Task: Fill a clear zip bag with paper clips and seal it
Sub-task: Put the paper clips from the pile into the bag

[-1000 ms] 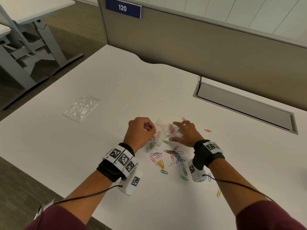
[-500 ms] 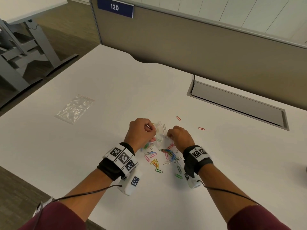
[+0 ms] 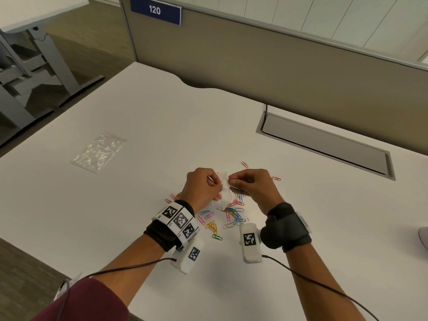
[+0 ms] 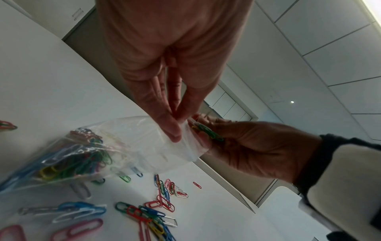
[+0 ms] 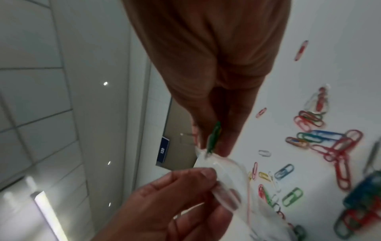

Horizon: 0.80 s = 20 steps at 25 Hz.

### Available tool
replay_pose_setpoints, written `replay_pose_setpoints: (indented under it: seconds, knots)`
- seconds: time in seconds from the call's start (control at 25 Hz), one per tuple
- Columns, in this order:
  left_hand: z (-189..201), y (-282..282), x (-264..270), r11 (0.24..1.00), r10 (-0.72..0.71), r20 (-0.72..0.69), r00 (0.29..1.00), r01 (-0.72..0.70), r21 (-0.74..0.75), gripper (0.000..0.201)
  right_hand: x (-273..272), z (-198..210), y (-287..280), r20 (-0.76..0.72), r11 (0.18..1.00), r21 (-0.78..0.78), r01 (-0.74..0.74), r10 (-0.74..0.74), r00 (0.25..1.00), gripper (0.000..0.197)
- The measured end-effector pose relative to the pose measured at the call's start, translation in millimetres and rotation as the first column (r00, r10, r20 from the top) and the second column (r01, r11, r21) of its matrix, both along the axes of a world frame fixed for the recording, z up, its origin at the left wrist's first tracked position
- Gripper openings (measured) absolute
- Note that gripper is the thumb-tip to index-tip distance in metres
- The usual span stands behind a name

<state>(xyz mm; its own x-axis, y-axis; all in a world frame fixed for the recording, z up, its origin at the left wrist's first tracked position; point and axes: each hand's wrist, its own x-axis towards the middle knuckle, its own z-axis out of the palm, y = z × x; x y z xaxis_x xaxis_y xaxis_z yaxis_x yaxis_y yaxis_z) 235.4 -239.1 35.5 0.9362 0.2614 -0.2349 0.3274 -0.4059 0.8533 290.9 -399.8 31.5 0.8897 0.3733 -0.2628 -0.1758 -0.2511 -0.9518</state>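
Note:
A clear zip bag [image 3: 225,193] [image 4: 128,146] hangs between my hands above the table, its bottom part holding several coloured paper clips [image 4: 72,159]. My left hand [image 3: 203,185] [image 4: 175,120] pinches the bag's rim at the mouth. My right hand [image 3: 249,185] [image 5: 214,140] pinches a few paper clips, a green one [image 5: 214,137] [image 4: 208,132] foremost, right at the bag's mouth [image 5: 222,164]. Loose coloured clips [image 3: 228,216] lie scattered on the white table [image 3: 162,140] under and around the hands.
A second clear zip bag [image 3: 99,150] lies flat on the table at the left. Single red clips [image 3: 276,178] lie beyond the right hand. A grey cable hatch [image 3: 324,144] sits at the back right, before a beige partition [image 3: 278,70]. The table's front edge runs close to my forearms.
My right hand closed on clips from the pile, lifted, and moved left and up to the bag's mouth. The left hand kept holding the bag in place.

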Motion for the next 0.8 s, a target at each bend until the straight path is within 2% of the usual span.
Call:
replay_pose_setpoints:
  seconds: [0.08,0.16,0.24,0.36,0.4,0.64,0.8]
  knots:
    - [1,-1,0,1.0,0.006,-0.002,1.0,-0.006,0.003,0.009,-2,5,7,0.046,0.981,-0.177,-0.074,0.084,0.995,0.013]
    - [2,-2,0,1.0,0.015,-0.002,1.0,-0.015,0.012,0.01,-4,7,13,0.128,0.947,-0.313,-0.073,0.118,0.985,0.013]
    - [3,-1,-1,0.999,0.024,-0.01,1.0,-0.023,0.03,0.009,-7,11,16,0.177,0.949,-0.309,-0.059,0.118,0.977,0.013]
    - [4,0,-2,0.999,0.029,-0.002,1.0,-0.029,0.027,0.006,-12,17,18,0.136,0.983,-0.178,-0.041,0.065,0.989,0.013]
    - [3,1,-2,0.999,0.029,0.006,1.0,-0.029,0.023,0.006,-12,19,18,0.135,0.983,-0.181,-0.032,0.057,0.989,0.013]
    - [1,-1,-6,1.0,0.015,0.025,1.0,-0.015,0.002,0.007,-12,5,24,0.24,0.845,-0.535,-0.012,0.165,0.957,0.008]
    - [2,-2,-6,1.0,0.006,0.022,1.0,-0.007,0.03,0.008,-13,2,27,0.234,0.824,-0.566,-0.029,0.195,0.953,0.014]
